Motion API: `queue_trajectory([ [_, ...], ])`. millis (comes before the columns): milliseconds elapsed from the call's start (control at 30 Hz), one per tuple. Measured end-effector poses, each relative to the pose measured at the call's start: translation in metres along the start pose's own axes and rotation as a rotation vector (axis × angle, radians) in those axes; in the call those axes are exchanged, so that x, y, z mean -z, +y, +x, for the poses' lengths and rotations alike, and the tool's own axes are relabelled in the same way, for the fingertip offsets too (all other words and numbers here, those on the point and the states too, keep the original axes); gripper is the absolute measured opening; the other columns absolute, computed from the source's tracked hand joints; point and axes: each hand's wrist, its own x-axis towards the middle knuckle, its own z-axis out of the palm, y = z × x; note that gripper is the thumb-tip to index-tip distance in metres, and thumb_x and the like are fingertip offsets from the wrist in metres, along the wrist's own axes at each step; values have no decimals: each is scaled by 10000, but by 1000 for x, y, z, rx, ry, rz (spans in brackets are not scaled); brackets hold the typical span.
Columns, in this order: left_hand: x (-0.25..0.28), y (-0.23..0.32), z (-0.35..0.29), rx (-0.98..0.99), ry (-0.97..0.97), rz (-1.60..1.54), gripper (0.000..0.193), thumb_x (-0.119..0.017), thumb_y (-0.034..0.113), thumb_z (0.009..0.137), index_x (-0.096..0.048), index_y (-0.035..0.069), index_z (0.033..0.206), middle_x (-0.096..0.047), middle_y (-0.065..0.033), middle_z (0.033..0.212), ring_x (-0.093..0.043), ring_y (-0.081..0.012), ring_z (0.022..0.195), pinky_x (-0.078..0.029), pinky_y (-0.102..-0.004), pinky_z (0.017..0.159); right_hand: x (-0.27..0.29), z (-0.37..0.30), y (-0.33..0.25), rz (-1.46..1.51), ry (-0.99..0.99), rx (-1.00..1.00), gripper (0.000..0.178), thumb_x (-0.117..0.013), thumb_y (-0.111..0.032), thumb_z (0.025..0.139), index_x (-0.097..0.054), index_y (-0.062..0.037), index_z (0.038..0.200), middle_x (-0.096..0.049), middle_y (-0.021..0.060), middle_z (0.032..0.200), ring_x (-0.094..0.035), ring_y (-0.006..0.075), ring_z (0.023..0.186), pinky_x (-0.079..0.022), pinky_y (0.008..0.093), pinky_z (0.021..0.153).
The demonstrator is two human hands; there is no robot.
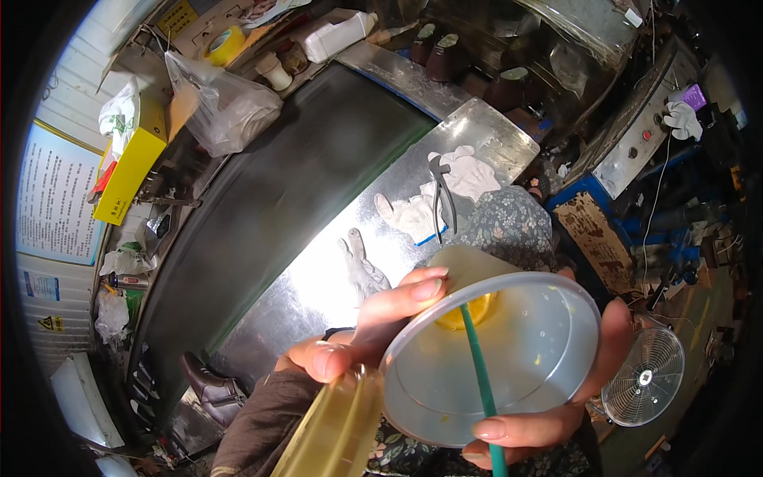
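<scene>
My right hand [548, 417] is closed round a translucent white plastic cup [532, 358], its fingers on the far side and near the rim. The cup is tilted with its mouth toward me. Some yellow stuff [470, 312] lies at its bottom. A thin green stick [479, 362] leans from there out over the rim, passing by the right fingertips. My left hand [373, 318] is at the cup's left side, index finger against or just beside it. Its thumb rests at the upper end of a ribbed, yellowish translucent plastic piece [338, 425], which is cut off below. The grip behind is partly hidden.
Beyond my hands, a metal bench [318, 306] carries grey gloves [362, 266], white gloves [409, 213] and pliers [441, 195]. A dark belt-like surface [262, 191] runs alongside. A brown shoe [213, 389] is at lower left, a fan [645, 377] at right. Floral cloth [509, 219] lies behind the cup.
</scene>
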Motion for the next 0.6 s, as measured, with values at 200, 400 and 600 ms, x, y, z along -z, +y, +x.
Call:
queue_trajectory([
  [200,-2,5,7,-5,-28,12,689,-226,513,1045,-367,-55,1409,-409,-284,1432,-376,-361,1369,-138,-522,1190,13,1,0,31,-25,13,260,-522,-420,892,-498,-226,1064,-223,135,1517,-459,386,1270,-489,453,1006],
  [400,4,16,-2,-6,11,115,679,-221,513,1046,-372,-41,1411,-406,-286,1433,-376,-368,1367,-137,-527,1188,52,-20,10,145,-115,-15,242,-505,-456,909,-524,-245,1026,-213,152,1533,-458,409,1276,-493,472,1004],
  [600,-4,10,14,-9,-48,62,670,-216,512,1047,-377,-27,1412,-402,-287,1434,-376,-374,1364,-136,-532,1186,75,-10,11,115,-109,17,245,-489,-493,927,-551,-264,988,-203,168,1549,-456,432,1283,-497,490,1003],
])
